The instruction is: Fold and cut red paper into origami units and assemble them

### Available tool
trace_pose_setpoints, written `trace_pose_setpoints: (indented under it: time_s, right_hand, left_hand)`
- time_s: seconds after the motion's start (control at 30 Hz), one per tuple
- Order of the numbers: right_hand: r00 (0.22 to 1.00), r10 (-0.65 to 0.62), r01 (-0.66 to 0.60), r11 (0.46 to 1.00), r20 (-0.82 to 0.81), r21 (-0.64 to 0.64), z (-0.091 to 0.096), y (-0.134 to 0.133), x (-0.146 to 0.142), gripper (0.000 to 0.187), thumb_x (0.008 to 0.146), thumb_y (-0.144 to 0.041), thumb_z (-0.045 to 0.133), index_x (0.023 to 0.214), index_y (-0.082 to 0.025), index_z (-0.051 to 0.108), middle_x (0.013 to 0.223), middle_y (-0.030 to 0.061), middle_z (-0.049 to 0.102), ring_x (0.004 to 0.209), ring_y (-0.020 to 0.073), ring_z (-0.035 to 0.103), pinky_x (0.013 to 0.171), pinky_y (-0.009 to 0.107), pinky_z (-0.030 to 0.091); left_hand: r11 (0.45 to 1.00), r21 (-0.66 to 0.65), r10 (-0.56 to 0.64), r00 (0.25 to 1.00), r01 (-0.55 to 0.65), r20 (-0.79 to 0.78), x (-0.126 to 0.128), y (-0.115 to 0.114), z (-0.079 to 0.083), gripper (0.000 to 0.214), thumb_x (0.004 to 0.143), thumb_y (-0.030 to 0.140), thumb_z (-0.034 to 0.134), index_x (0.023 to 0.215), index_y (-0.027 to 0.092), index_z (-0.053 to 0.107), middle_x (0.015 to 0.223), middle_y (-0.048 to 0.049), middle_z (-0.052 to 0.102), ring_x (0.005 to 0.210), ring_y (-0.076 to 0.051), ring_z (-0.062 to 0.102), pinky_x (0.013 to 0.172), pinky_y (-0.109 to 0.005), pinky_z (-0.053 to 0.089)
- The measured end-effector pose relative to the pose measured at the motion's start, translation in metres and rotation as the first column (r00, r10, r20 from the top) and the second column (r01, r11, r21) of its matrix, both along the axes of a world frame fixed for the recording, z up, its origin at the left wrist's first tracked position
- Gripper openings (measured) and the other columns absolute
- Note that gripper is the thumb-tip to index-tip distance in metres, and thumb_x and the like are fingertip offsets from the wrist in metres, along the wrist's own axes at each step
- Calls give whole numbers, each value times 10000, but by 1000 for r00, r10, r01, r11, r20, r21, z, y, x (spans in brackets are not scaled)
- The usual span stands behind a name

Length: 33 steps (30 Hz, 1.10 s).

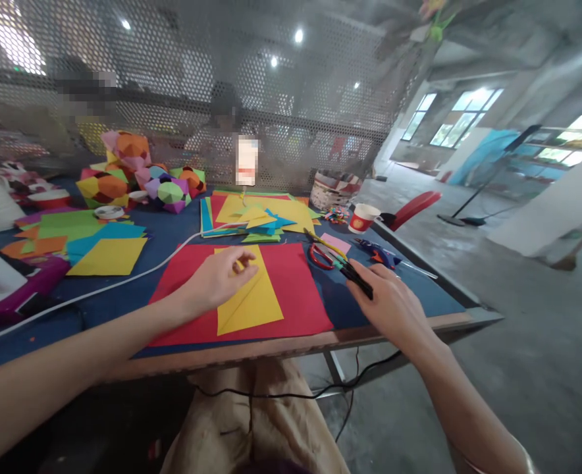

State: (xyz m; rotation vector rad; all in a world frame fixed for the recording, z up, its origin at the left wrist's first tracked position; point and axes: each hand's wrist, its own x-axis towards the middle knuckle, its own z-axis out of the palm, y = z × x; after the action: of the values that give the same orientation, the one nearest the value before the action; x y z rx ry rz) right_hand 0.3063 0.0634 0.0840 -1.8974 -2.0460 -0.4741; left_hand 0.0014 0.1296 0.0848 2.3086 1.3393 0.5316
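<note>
My left hand [224,275] hovers over or rests on a yellow paper sheet [251,309]; which of the two I cannot tell. Its fingers are loosely curled, with a gap between them and nothing visible inside. A diagonal crease runs across the yellow sheet, which lies on a larger red sheet [301,296]. At the right, my right hand [390,296] has its fingers closed on a slim black tool [357,278], whose exact kind is unclear. Just beyond it lie red-handled scissors [320,258] and a thin yellow stick [333,244], partly overlapping.
Colored paper [108,257] and folded paper balls [172,187] sit at the left, with a white cable [167,259] crossing the table. Paper scraps [266,224] lie behind the red sheet. A paper cup [363,218] stands near the right edge, below a perforated metal screen [291,85].
</note>
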Motion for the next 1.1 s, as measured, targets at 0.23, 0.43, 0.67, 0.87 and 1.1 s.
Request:
trace_pose_setpoints:
  time_s: [0.23, 0.43, 0.67, 0.87, 1.1]
  right_hand:
    - [993, -112, 115, 985, -30, 128, -18, 27, -11, 386, 960, -268, 524, 1310, -128, 606, 1113, 164, 656, 994, 319, 621, 754, 393, 473]
    - [934, 302, -255, 938, -194, 234, -32, 12, -50, 393, 995, -281, 498, 1362, -168, 579, 1229, 151, 624, 1120, 304, 579, 908, 452, 485]
    - [795, 423, -357, 906, -436, 227, -42, 8, -55, 399, 989, -237, 506, 1370, -136, 568, 1207, 147, 621, 1079, 273, 590, 915, 430, 550]
    - [785, 416, -337, 908, -459, 248, -45, 11, -55, 364, 979, -231, 517, 1324, -157, 605, 1178, 134, 637, 1058, 267, 620, 897, 414, 570]
    - [780, 404, -343, 915, -478, 215, -48, 14, -53, 347, 984, -250, 508, 1296, -155, 629, 1159, 134, 650, 1047, 275, 628, 884, 434, 576]
  left_hand:
    - [996, -35, 83, 989, -88, -122, 11, -34, 1, 905, 680, 549, 742, 1409, 91, 460, 1368, -225, 572, 1144, -394, 643, 934, -481, 527]
    - [985, -100, 122, 979, -139, -165, 21, -42, 5, 799, 717, 422, 700, 1430, 161, 449, 1428, -187, 551, 1291, -387, 563, 1026, -489, 477]
    - [967, -256, -7, 1000, 1, -21, 15, -13, 37, 479, 773, 384, 600, 1214, 199, 634, 1078, -83, 725, 975, -262, 691, 819, -356, 524]
    - [996, 28, 83, 990, -87, 116, 18, 75, 80, 394, 888, 371, 580, 1210, 151, 637, 998, -61, 715, 814, -170, 664, 708, -280, 518]
    - [966, 198, 192, 975, -168, -112, 30, 147, 71, 344, 968, 402, 613, 1194, 143, 631, 1176, -65, 653, 995, -231, 668, 841, -405, 583]
